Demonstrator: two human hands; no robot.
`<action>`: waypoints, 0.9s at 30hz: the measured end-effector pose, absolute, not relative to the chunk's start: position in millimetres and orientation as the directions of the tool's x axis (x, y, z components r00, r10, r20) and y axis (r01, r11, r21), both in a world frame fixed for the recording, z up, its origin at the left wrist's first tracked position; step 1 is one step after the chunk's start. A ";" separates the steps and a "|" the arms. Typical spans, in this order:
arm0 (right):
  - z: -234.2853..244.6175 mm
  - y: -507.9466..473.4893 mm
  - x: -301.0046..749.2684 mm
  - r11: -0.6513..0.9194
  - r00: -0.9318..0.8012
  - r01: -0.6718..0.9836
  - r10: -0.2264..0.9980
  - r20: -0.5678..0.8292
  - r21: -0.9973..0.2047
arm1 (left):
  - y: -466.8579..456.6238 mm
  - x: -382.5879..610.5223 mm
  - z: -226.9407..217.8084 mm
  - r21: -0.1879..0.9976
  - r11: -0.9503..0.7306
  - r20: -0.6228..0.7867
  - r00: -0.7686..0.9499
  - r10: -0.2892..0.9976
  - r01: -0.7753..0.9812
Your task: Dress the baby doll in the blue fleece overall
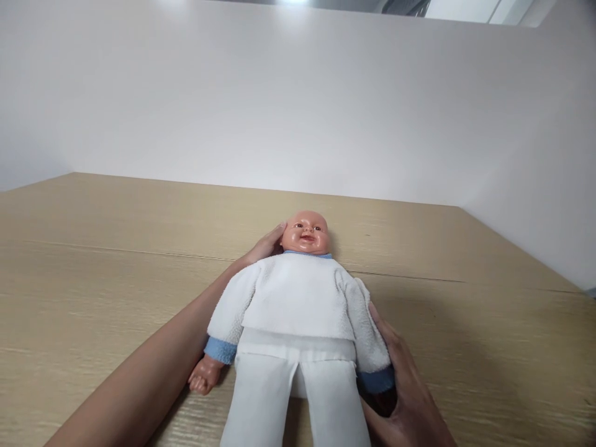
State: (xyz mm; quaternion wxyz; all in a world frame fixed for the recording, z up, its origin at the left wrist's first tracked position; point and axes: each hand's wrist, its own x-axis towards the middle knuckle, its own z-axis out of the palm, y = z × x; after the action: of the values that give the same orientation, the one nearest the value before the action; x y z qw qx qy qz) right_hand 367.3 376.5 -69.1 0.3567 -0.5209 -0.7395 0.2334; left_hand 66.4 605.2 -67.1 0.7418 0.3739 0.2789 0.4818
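A bald baby doll (298, 298) in a white fleece top, white trousers and blue cuffs lies face up, its head pointing away from me. My left hand (269, 244) cups the left side of the doll's head, with part of the fingers hidden behind it. Along the doll's left sleeve runs my left forearm, beside its bare plastic hand (205, 374). On the other side, my right hand (404, 379) is wrapped around the doll's sleeved arm near the blue cuff (377, 380). Some right fingertips are out of sight beneath the doll.
The doll is on a light wood-grain table (116, 261) with a thin seam across it. A white partition wall (279, 105) stands behind the table's far edge and turns along the right side. Bright ceiling lights show at the top.
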 end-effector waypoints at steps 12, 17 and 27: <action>-61.2 375.2 346.4 0.280 -0.050 0.570 0.950 0.307 -0.772 | 613.2 44.7 -65.3 0.809 0.329 -0.160 0.357 0.920 -0.486; -66.1 366.0 360.6 0.339 -0.070 0.550 0.930 0.362 -0.763 | 580.9 20.5 -66.6 0.809 0.166 -0.137 0.094 0.986 -0.564; -74.9 185.8 421.4 0.281 0.027 0.595 0.929 0.369 -0.753 | 387.2 -19.5 -48.1 0.972 0.088 -0.099 -0.042 0.994 -0.218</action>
State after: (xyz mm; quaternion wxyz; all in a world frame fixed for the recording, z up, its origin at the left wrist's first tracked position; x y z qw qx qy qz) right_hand 421.4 185.8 -74.9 0.4368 -0.5681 -0.6708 0.1912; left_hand -19.5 387.2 -48.1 0.5609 0.4054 0.4789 0.5401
